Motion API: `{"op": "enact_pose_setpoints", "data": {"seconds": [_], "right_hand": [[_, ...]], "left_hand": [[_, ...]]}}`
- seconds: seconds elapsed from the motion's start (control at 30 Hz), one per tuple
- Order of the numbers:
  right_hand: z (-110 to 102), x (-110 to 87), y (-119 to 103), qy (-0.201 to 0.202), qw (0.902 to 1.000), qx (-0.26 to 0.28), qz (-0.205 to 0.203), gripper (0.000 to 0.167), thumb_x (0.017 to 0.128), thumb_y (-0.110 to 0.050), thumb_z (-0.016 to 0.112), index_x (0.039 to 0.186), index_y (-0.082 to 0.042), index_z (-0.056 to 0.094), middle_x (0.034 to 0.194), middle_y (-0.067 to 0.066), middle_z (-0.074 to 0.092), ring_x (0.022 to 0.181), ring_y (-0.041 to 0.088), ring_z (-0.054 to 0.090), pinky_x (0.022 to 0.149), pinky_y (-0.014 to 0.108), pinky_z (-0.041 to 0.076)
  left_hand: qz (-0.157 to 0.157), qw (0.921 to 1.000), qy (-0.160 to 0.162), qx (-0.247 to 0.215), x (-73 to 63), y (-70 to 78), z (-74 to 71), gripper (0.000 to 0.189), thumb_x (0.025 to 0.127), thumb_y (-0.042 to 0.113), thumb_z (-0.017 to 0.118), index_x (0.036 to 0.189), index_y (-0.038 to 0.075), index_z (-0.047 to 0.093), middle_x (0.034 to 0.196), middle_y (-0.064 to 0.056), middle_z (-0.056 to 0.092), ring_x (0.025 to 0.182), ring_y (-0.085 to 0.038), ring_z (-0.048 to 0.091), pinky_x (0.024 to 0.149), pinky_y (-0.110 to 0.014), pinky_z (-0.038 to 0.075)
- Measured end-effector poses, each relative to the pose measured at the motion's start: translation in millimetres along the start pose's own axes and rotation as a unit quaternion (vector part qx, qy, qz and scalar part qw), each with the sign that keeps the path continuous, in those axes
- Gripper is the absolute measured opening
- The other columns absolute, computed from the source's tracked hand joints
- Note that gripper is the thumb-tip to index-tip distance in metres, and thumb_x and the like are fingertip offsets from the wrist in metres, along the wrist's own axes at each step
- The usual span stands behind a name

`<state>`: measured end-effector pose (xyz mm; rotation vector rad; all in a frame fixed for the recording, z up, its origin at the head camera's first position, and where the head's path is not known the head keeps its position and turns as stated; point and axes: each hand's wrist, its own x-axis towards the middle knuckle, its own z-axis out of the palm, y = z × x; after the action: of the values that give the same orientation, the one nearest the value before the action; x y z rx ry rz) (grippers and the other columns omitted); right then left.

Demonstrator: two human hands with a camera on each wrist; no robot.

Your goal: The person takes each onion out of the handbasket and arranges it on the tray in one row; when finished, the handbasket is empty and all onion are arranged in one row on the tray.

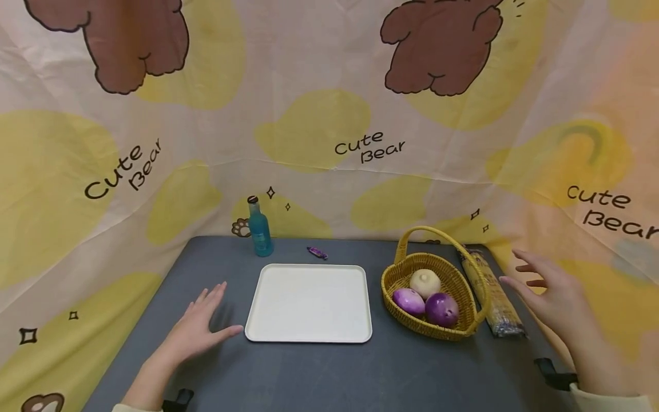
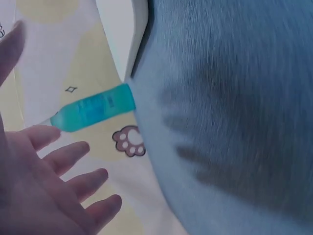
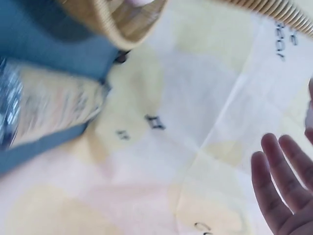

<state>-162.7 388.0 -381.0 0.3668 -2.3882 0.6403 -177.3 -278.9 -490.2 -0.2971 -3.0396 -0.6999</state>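
Observation:
My left hand [image 1: 198,329] hovers over the table just left of a white rectangular tray [image 1: 309,303], fingers spread and holding nothing. Off to the right, my right hand [image 1: 553,294] is raised beside a long plastic package [image 1: 493,294], its fingers loosely bent around nothing. Between the tray and that package stands a wicker basket [image 1: 387,286] with a tall handle. Inside it lie a whitish round vegetable [image 1: 425,283], a light purple one [image 1: 409,301] and a dark purple one [image 1: 441,309]. In the left wrist view, a blue-green bottle [image 2: 95,108] shows beyond the fingertips.
Behind the tray, a small purple wrapped item [image 1: 317,253] lies near the table's back edge, right of the upright bottle. The grey table [image 1: 319,377] is enclosed at the back and sides by a cloth [image 1: 309,189] printed with bears and lettering.

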Motion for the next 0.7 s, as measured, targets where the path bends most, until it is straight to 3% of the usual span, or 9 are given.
{"op": "enact_pose_setpoints", "data": {"seconds": [0.1, 0.2, 0.33, 0.5, 0.7], "right_hand": [[3, -0.5, -13, 0.039, 0.9983, 0.022, 0.036, 0.062, 0.078, -0.006, 0.087, 0.135, -0.01, 0.065, 0.117, -0.019, 0.067, 0.094, -0.024, 0.053, 0.072, -0.002, 0.044], [3, -0.8, -26, 0.075, 0.9936, 0.039, 0.075, 0.056, 0.08, -0.007, 0.086, 0.133, -0.013, 0.068, 0.111, -0.039, 0.057, 0.089, -0.021, 0.057, 0.073, -0.002, 0.044], [7, -1.7, -46, 0.129, 0.9851, 0.058, 0.098, 0.054, 0.077, 0.0, 0.085, 0.128, -0.011, 0.07, 0.104, -0.037, 0.061, 0.085, -0.019, 0.061, 0.074, -0.001, 0.045], [16, -5.2, -68, 0.188, 0.9722, 0.111, 0.085, 0.058, 0.075, 0.011, 0.082, 0.129, -0.007, 0.069, 0.1, -0.028, 0.068, 0.083, -0.015, 0.065, 0.074, 0.002, 0.049], [32, -7.3, -89, 0.178, 0.9693, 0.163, 0.049, 0.061, 0.073, 0.019, 0.078, 0.129, -0.003, 0.068, 0.102, -0.012, 0.073, 0.084, -0.007, 0.068, 0.074, 0.005, 0.051]], "left_hand": [[-0.001, 0.9997, -0.006, -0.022, 1.3, 5.4, 10.4, 0.117, 0.078, 0.063, 0.077, 0.162, 0.007, 0.019, 0.163, -0.025, 0.026, 0.148, -0.055, 0.018, 0.11, -0.076, 0.023], [-0.01, 0.9984, -0.021, -0.05, 2.8, 11.6, 20.4, 0.121, 0.076, 0.063, 0.08, 0.162, 0.006, 0.016, 0.165, -0.024, 0.022, 0.15, -0.052, 0.016, 0.112, -0.073, 0.025], [-0.031, 0.9955, -0.042, -0.078, 5.1, 18.1, 33.3, 0.124, 0.075, 0.061, 0.081, 0.162, 0.004, 0.014, 0.165, -0.026, 0.018, 0.151, -0.051, 0.017, 0.114, -0.07, 0.027], [-0.065, 0.9904, -0.065, -0.103, 7.8, 24.3, 48.7, 0.124, 0.076, 0.061, 0.081, 0.162, 0.004, 0.011, 0.165, -0.027, 0.016, 0.15, -0.05, 0.019, 0.113, -0.069, 0.028], [-0.074, 0.9876, -0.061, -0.124, 9.9, 26.6, 63.7, 0.124, 0.074, 0.059, 0.083, 0.161, 0.002, 0.016, 0.163, -0.029, 0.021, 0.149, -0.05, 0.024, 0.113, -0.067, 0.031]]}}
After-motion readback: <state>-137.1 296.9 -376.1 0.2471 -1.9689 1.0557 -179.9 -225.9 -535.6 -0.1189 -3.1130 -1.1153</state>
